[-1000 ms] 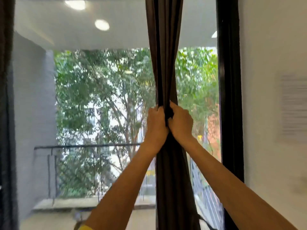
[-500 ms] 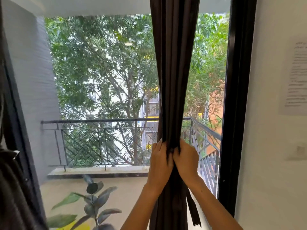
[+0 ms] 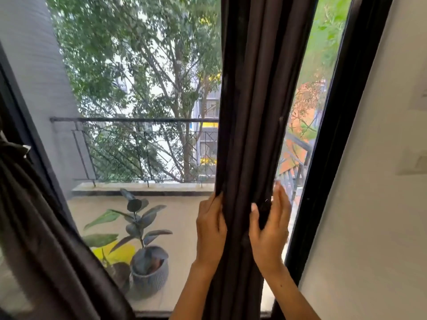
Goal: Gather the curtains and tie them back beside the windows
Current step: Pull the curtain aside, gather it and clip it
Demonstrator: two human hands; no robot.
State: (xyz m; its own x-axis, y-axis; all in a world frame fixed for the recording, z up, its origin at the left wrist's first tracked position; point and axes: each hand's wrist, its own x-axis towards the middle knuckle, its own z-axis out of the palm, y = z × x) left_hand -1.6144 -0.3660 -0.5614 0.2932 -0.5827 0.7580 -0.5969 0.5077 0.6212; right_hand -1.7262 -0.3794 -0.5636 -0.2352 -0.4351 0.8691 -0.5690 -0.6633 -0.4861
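Head view: a dark gathered curtain [image 3: 251,135] hangs right of centre, beside the black window frame [image 3: 342,112]. The left hand [image 3: 211,229] curls its fingers around the bundle's left edge; the right hand [image 3: 269,234] presses its right side, fingers extended together, thumb in front.

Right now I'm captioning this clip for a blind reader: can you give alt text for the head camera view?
Two bare hands gather a dark curtain into a vertical bundle before a tall window: the left hand wraps its left edge, the right hand presses its right side with fingers extended. Through the glass are a balcony railing, a potted plant and trees; another dark curtain hangs at left.
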